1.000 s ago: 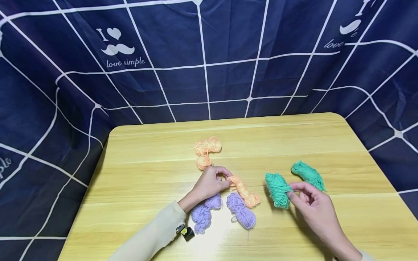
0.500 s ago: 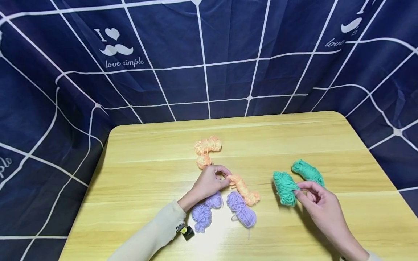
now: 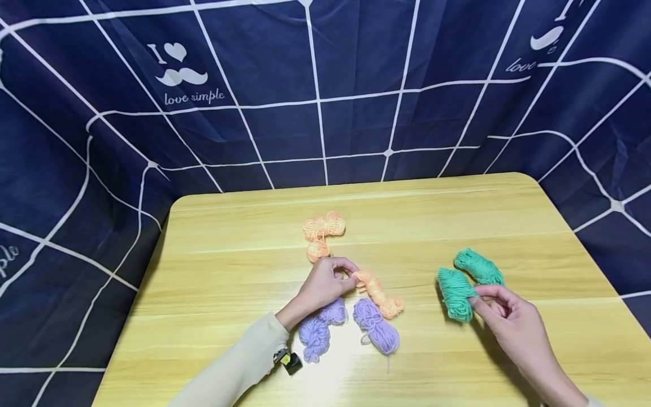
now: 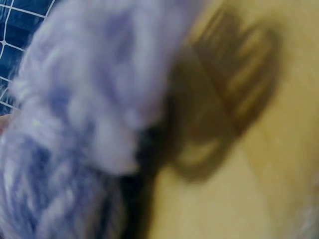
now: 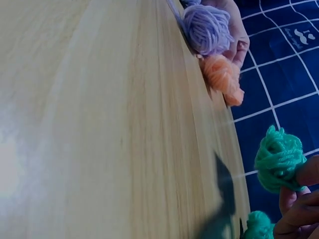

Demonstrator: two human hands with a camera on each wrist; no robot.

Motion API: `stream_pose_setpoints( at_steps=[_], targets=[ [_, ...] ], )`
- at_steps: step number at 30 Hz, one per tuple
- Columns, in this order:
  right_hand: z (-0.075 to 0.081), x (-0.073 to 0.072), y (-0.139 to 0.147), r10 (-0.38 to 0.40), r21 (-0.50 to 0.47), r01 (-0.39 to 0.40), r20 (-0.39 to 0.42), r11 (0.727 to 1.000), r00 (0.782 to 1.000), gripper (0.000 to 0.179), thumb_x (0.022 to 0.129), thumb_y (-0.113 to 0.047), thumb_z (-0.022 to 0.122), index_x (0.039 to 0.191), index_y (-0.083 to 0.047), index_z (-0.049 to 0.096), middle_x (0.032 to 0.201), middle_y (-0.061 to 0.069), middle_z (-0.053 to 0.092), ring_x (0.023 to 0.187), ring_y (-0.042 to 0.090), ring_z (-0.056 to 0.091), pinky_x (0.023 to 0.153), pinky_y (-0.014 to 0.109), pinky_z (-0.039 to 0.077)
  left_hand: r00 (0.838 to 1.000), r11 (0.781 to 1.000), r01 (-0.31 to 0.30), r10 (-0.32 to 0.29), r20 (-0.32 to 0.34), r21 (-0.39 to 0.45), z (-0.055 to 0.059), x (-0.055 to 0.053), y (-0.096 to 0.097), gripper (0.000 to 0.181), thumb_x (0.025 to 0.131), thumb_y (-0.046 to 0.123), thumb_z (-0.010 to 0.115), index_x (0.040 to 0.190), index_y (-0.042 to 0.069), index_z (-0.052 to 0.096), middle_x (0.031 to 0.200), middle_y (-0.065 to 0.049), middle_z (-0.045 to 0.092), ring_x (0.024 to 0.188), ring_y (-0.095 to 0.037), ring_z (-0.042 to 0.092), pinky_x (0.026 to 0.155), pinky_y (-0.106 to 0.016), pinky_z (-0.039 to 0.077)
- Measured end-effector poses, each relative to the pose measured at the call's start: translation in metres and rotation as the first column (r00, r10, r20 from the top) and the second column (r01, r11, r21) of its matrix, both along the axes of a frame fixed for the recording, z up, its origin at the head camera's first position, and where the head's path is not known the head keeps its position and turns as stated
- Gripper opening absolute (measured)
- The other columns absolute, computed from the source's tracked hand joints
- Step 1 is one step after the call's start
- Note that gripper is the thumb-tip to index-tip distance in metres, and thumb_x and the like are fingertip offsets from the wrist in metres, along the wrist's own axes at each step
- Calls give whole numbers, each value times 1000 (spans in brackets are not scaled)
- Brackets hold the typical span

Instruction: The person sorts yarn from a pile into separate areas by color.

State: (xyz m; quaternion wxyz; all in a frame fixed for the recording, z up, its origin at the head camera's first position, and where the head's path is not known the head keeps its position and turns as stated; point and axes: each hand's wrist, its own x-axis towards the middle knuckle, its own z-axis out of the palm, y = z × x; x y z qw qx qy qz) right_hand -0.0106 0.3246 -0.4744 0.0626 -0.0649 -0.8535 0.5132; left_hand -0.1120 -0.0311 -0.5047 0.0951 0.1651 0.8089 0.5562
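My right hand (image 3: 516,325) pinches a green yarn skein (image 3: 455,295) by its edge, held above the table at right. Just behind it lies a second green skein (image 3: 480,267). In the right wrist view the held green skein (image 5: 280,159) sits between thumb and fingers. My left hand (image 3: 325,287) pinches the upper end of an orange yarn skein (image 3: 377,294). Right below that skein rests a purple skein (image 3: 376,328). More purple yarn (image 3: 316,333) lies under the left wrist; it fills the left wrist view as blurred purple yarn (image 4: 84,94), hiding that hand's fingers there.
Beyond the left hand lie an orange skein (image 3: 324,226) and a smaller orange bundle (image 3: 317,251). All rest on a wooden table (image 3: 229,243). A dark blue curtain (image 3: 280,133) with white lines surrounds its back and sides.
My right hand has carried the green skein to the right, closer to the other green one. The left hand stays nearly still at the orange skein.
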Motion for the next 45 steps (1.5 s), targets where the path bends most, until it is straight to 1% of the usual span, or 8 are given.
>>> stream_pose_setpoints(
  at_steps=[7,11,16,20,25,34,41,45],
  targets=[
    [-5,0,8,-47,6,47,23,999,999,11,101,-9,79,111,-6,75,65,-6,46,58,10,45,53,30,39,1000,1000,1,-1,0,0,0,0,0,11,93,0,78,99,8,83,77,9,68,51,-1,39,50,-19,36],
    [-6,0,12,-50,9,49,29,999,998,9,101,-9,79,109,-9,76,66,-7,47,58,9,45,53,30,39,1000,1000,-3,3,5,4,1,0,0,11,93,0,78,99,8,83,75,9,67,51,-1,39,50,-19,36],
    [-7,0,16,-52,23,51,47,998,998,13,101,-10,80,111,-3,75,68,-6,50,60,9,46,54,29,39,1000,1000,-14,14,26,23,1,1,0,11,93,0,78,99,8,82,74,7,67,51,-2,39,50,-19,36],
    [-6,1,18,-54,87,49,52,995,997,22,101,-15,80,114,2,74,70,-5,53,60,9,46,57,27,39,999,999,-21,20,27,26,3,2,0,11,92,0,78,98,8,82,77,7,69,51,-2,40,49,-19,35],
    [-7,1,21,-49,152,40,56,988,997,29,103,-20,79,118,4,74,73,-4,58,60,10,46,57,29,39,1000,999,-26,26,15,27,3,1,1,11,92,-1,78,99,7,82,78,7,70,52,-2,42,50,-19,37],
    [-13,-4,32,-44,235,20,95,972,994,29,103,-24,78,119,1,76,85,-9,72,69,6,55,62,23,43,997,996,-48,43,67,72,1,2,0,13,91,-2,76,101,5,82,74,4,71,48,-2,40,46,-18,34],
    [-14,-8,39,-28,318,-11,118,948,993,30,103,-26,76,117,0,77,94,-1,74,74,3,58,64,20,44,997,995,-55,50,67,86,0,2,0,12,92,-2,77,101,3,81,71,3,69,49,-3,42,47,-18,36],
    [-16,-9,40,-25,329,-15,117,944,993,28,102,-24,77,117,-1,77,94,1,75,76,1,59,65,18,44,996,995,-63,57,68,83,0,2,0,12,91,-2,76,102,3,81,75,3,71,49,-3,42,47,-18,36]
  ],
)
